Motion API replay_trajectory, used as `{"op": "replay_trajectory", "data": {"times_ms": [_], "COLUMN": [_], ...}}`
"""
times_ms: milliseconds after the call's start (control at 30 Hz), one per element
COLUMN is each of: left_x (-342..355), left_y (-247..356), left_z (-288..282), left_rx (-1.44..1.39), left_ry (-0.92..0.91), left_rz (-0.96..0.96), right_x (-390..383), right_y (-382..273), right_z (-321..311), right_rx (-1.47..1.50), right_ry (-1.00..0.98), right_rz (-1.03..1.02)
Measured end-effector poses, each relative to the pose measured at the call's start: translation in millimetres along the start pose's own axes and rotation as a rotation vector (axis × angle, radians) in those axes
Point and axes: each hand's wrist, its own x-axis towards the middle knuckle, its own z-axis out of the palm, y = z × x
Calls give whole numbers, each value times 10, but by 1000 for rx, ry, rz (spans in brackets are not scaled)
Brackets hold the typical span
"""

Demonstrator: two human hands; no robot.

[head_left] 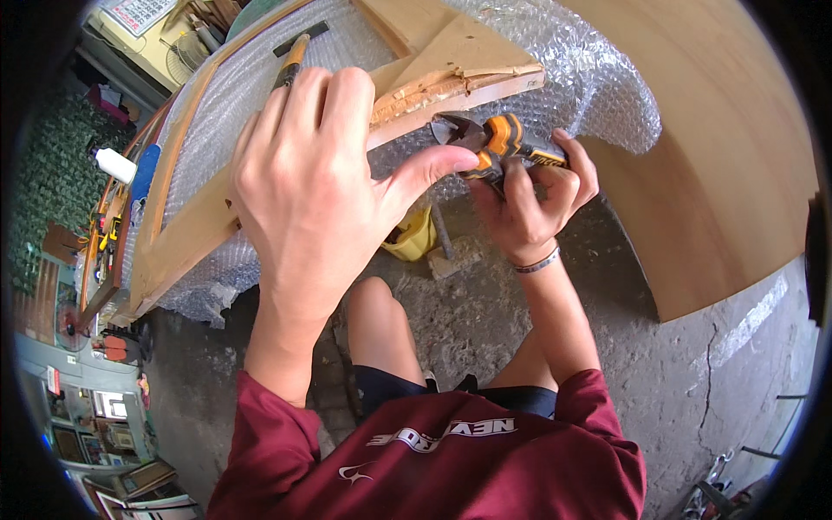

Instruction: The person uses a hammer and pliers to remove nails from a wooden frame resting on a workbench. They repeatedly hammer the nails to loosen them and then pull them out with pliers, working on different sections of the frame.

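Right hand (539, 195): wrapped around the orange-and-black handles of the cutting pliers (503, 139); this grip is closed on them with the fingers curled, a hold suited to squeezing the handles together.
Cutting pliers: located just below the rough edge of the wooden frame (459, 65), dark head directed toward the left hand (303, 165); this orientation probably serves to bring the cutting edges near the timber.
Left hand: raised over the near side of the frame, back of the hand uppermost, fingers bent and thumb (433, 166) extended sideways to the pliers; the thumb presumably guides or steadies the tool.
Left grip: the palm side is hidden, so whether the fingers pinch anything cannot be told.
Hammer (301, 40): head beyond the left knuckles, handle running back behind the fingers.
Frame corner: the pale block with the splintered edge faces the person, a position that gives both hands direct access from the seat.
Bubble wrap (598, 69): spread beneath the frame and visible through its opening, likely as padding to protect the finish.
Curved panel (719, 173): smooth brown wood at the right side, outside the reach of the pliers as held.
Yellow bucket (412, 241): on the concrete floor (659, 381) beyond the knees, below the working area; a convenient place for scraps, by its position.
Bracelet (537, 262): worn on the right wrist, clear of the handles.
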Motion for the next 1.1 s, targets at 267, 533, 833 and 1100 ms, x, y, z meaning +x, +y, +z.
{"op": "replay_trajectory", "data": {"times_ms": [267,533,833,1100], "left_x": [-14,-41,-43,-75], "left_y": [-2,-9,42,23], "left_z": [55,137,160,222], "left_rx": [27,86,111,122], "left_ry": [63,142,169,179], "left_rz": [-20,-14,-67,-57], "right_x": [289,518,662,906], "right_y": [303,481,591,761], "right_z": [-84,-187,-208,-337], "right_rx": [-98,-127,-189,-217], "right_ry": [-27,-68,-27,-61], "right_rz": [-223,-394,-456,-682]}}
